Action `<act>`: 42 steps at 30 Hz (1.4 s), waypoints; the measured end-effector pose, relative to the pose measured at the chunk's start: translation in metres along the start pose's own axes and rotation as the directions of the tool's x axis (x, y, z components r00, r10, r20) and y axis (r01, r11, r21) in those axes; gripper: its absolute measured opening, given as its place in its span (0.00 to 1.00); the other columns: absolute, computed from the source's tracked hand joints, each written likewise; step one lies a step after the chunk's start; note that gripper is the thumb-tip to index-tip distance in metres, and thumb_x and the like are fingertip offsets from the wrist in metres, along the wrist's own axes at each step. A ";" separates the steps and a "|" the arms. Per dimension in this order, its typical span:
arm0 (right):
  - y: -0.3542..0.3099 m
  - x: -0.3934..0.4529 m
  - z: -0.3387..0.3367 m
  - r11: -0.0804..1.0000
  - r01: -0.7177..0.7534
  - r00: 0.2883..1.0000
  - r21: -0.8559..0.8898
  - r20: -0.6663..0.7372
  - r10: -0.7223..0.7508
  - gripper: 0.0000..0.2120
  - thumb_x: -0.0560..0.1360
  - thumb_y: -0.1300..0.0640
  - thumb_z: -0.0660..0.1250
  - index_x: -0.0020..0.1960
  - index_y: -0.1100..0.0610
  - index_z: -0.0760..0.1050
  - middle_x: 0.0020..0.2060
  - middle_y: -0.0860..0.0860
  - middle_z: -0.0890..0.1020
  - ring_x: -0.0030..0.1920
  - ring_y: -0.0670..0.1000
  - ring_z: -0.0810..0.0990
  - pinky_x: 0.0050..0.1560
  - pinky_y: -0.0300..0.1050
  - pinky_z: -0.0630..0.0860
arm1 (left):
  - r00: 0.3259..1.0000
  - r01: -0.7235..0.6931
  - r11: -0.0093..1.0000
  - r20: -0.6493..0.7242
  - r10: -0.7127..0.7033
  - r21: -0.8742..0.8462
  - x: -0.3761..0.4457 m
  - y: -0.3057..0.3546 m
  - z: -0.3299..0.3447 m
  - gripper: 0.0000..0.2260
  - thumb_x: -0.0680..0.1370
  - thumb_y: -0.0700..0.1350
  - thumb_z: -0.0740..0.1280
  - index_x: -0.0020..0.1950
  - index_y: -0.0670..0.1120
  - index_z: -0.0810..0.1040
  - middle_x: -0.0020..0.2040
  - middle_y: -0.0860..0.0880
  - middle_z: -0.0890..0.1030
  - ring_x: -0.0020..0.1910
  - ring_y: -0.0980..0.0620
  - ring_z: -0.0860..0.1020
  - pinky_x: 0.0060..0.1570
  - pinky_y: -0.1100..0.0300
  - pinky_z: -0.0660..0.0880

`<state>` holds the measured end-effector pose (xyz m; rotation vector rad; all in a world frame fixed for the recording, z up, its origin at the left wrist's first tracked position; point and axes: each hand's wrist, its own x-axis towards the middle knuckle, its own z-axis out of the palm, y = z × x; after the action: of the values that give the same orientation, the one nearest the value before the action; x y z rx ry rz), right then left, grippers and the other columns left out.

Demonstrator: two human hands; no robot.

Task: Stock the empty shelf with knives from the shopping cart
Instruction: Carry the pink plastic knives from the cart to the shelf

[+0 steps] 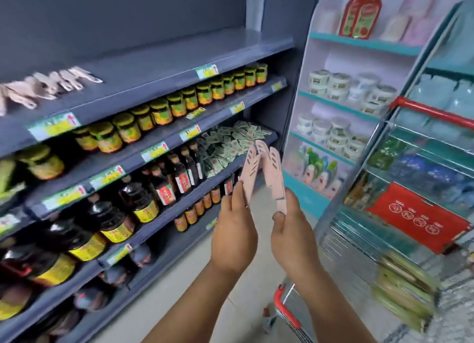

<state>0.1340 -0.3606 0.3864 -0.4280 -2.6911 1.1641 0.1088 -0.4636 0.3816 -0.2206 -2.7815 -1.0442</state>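
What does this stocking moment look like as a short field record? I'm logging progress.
left hand: holds one pink knife
right hand: holds another pink knife
knife tips: meeting above the hands
top shelf: a row of knives already laid at its left end, rest bare
shopping cart: at the right
shelf below: jars

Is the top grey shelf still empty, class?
No: pale knives already lie at the left end of the top grey shelf.
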 end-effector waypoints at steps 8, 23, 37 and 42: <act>-0.112 0.053 0.079 0.980 0.186 0.981 0.070 0.034 -0.189 0.24 0.80 0.62 0.55 0.74 0.48 0.58 0.60 0.53 0.76 0.55 0.58 0.76 0.40 0.41 0.61 | 0.982 0.028 0.999 -0.184 -0.031 -0.021 0.068 -0.073 -0.094 0.25 0.81 0.41 0.56 0.77 0.48 0.53 0.61 0.47 0.67 0.51 0.43 0.74 0.42 0.51 0.72; -0.306 0.144 0.194 0.889 0.413 0.897 0.196 0.083 -0.434 0.22 0.81 0.61 0.53 0.73 0.48 0.58 0.63 0.52 0.72 0.49 0.51 0.70 0.47 0.43 0.67 | 0.909 0.061 0.995 -0.415 -0.024 0.077 0.195 -0.191 -0.253 0.19 0.77 0.35 0.57 0.68 0.45 0.63 0.56 0.46 0.63 0.34 0.43 0.68 0.32 0.55 0.66; -0.429 0.300 0.283 0.843 0.537 0.811 0.034 0.254 -0.527 0.27 0.78 0.62 0.56 0.75 0.48 0.55 0.61 0.55 0.73 0.60 0.57 0.69 0.54 0.51 0.72 | 0.825 0.460 0.863 -0.461 -0.328 0.210 0.353 -0.254 -0.319 0.21 0.71 0.32 0.63 0.64 0.44 0.66 0.60 0.45 0.63 0.57 0.44 0.70 0.48 0.60 0.69; -0.453 0.333 0.314 0.837 0.543 0.787 -0.059 0.383 -0.484 0.32 0.77 0.64 0.55 0.77 0.48 0.48 0.66 0.55 0.67 0.66 0.57 0.65 0.59 0.50 0.68 | 0.789 0.583 0.760 -0.426 -0.444 0.288 0.389 -0.263 -0.321 0.26 0.74 0.33 0.59 0.71 0.44 0.58 0.64 0.42 0.63 0.64 0.41 0.65 0.61 0.54 0.65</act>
<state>-0.3519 -0.7608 0.5215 0.5411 -2.9214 0.9160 -0.2894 -0.8405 0.5312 0.7653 -2.6947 -0.4738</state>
